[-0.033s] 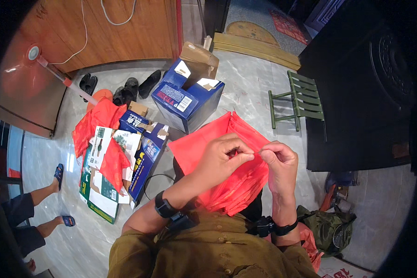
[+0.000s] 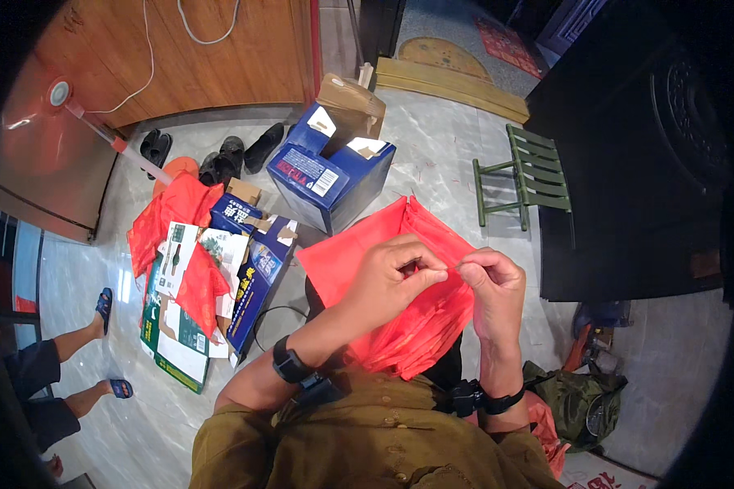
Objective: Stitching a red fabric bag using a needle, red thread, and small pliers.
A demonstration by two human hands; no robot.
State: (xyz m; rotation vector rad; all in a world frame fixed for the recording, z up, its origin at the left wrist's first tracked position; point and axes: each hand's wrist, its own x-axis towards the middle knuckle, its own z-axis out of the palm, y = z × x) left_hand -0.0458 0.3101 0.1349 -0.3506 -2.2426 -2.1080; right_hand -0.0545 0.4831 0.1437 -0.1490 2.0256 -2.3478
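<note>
A layered pile of thin red sheets or bags (image 2: 338, 254) lies over my lap, its folds fanned out toward me. Above it, my left hand (image 2: 393, 275) is closed in a pinch, thumb against forefinger. My right hand (image 2: 496, 287) pinches likewise just to its right, the fingertips a small gap apart. A short, very thin reddish strand (image 2: 453, 268) runs between the two pinches. The ends of this strand are hidden in my fingers.
A blue carton (image 2: 334, 179) stands open ahead, a green folding stool (image 2: 538, 175) to its right. Flattened boxes (image 2: 257, 281) and red bags (image 2: 167, 216) lie at left, near a person's slippered feet (image 2: 103, 310). A dark green bag (image 2: 575, 403) sits at lower right.
</note>
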